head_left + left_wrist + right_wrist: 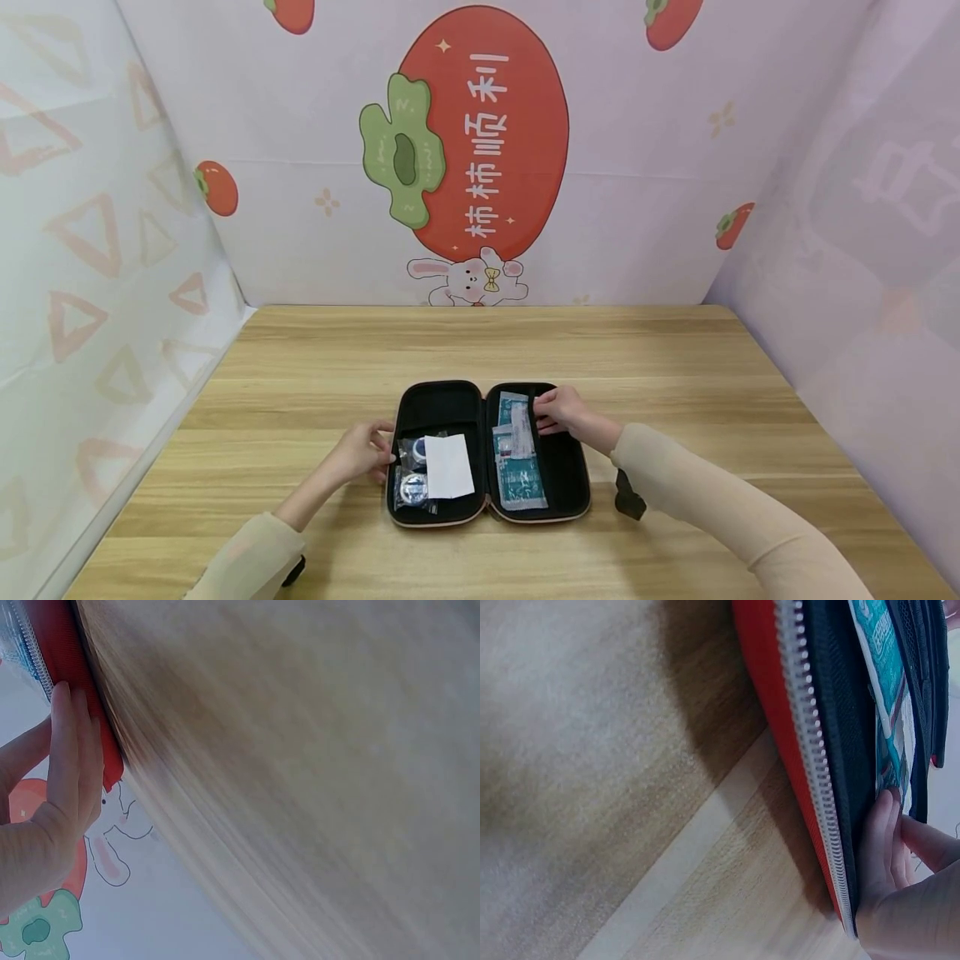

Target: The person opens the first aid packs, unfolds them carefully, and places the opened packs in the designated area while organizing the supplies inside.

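A zip case (pixel 420 407), black inside with a red outer shell, lies open flat like a book on the table. My left hand (pixel 362 452) grips its left edge; in the left wrist view the fingers (pixel 82 754) lie along the red side wall (pixel 64 645), the thumb near the zip. My right hand (pixel 562 411) reaches into the right half, fingertips pinching at the upper end of the teal-and-white packets (pixel 522 486); which one is hidden. The left half holds a folded white paper (pixel 448 467) and two round items in clear wrappers, one bluish (pixel 417 451), one silvery (pixel 413 489).
The wood-grain table (pixel 322 358) stretches around the case. A printed cloth backdrop (pixel 637 233) stands behind it, with cloth walls at both sides. A black object (pixel 628 497) shows beside the right sleeve.
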`<state>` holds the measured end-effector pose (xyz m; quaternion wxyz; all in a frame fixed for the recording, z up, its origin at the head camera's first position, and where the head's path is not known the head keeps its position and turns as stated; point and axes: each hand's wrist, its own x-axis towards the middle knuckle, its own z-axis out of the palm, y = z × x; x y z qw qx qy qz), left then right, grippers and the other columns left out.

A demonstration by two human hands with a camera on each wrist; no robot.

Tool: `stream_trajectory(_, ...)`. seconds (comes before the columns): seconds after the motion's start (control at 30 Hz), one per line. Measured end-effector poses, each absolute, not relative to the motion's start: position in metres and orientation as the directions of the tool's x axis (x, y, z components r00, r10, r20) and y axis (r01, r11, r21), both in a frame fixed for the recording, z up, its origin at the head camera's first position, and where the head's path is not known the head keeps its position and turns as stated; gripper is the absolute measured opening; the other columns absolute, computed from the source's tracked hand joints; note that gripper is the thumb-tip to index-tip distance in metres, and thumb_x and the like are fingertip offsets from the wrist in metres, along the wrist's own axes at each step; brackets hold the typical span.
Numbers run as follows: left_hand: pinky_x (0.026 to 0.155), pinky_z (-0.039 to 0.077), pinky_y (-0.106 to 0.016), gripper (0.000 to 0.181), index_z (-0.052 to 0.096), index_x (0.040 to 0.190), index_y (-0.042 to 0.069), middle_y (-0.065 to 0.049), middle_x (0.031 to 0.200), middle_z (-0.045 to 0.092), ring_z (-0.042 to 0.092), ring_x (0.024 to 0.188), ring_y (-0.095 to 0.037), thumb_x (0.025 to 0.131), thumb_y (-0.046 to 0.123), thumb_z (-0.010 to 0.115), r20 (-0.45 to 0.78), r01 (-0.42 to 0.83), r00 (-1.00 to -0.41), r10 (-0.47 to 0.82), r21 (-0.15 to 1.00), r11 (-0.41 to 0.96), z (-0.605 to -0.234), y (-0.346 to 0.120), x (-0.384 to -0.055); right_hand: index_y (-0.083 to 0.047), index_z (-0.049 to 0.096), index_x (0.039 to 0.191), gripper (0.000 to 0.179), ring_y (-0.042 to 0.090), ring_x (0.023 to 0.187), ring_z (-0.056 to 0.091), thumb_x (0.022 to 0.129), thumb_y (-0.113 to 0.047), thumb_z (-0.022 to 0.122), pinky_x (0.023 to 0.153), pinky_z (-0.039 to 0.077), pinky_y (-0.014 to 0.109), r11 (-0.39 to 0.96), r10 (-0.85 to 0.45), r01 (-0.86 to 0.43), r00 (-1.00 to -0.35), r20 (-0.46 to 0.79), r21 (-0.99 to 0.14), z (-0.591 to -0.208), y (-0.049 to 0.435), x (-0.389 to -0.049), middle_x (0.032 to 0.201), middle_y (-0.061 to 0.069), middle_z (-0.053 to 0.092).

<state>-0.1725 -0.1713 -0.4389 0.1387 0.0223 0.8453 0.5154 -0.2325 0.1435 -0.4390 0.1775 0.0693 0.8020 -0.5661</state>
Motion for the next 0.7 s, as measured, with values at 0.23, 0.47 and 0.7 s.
stream_trajectory(0.23, 0.046, 0.057, -0.033, 0.046, 0.041, 0.114, -0.018, -0.016, 0.073, 0.052, 0.057, 0.049, -0.019, 0.071, -0.017, 0.056, -0.215, -0.11, -0.961, 0.177, 0.877, 0.468, -0.439, -0.171, -0.173, 0.013, 0.056, 0.102, 0.022, 0.016, 0.058, 0.06, 0.085, 0.0, 0.052, 0.062, 0.058, 0.036, 0.324, -0.071, 0.338, -0.923, -0.379, -0.884, -0.437, 0.144, -0.234, 0.082, 0.014, 0.062)
stream_trajectory(0.47, 0.047, 0.057, -0.033, 0.046, 0.041, 0.114, -0.019, -0.015, 0.073, 0.052, 0.057, 0.049, -0.019, 0.071, -0.017, 0.055, -0.212, -0.107, -0.96, 0.181, 0.88, 0.463, -0.44, -0.171, -0.173, 0.014, 0.054, 0.108, 0.027, 0.022, 0.069, 0.064, 0.086, 0.001, 0.051, 0.066, 0.058, 0.036, 0.351, -0.16, 0.311, -0.909, -0.384, -0.883, -0.436, 0.152, -0.237, 0.094, 0.023, 0.062)
stream_trajectory(0.7, 0.047, 0.057, -0.033, 0.045, 0.042, 0.114, -0.018, -0.016, 0.074, 0.053, 0.057, 0.049, -0.018, 0.071, -0.017, 0.055, -0.222, -0.117, -0.96, 0.173, 0.875, 0.47, -0.438, -0.171, -0.172, 0.016, 0.052, 0.11, 0.028, 0.03, 0.081, 0.063, 0.086, 0.001, 0.05, 0.071, 0.057, 0.037, 0.362, -0.244, 0.257, -0.901, -0.357, -0.896, -0.43, 0.161, -0.234, 0.095, 0.024, 0.062)
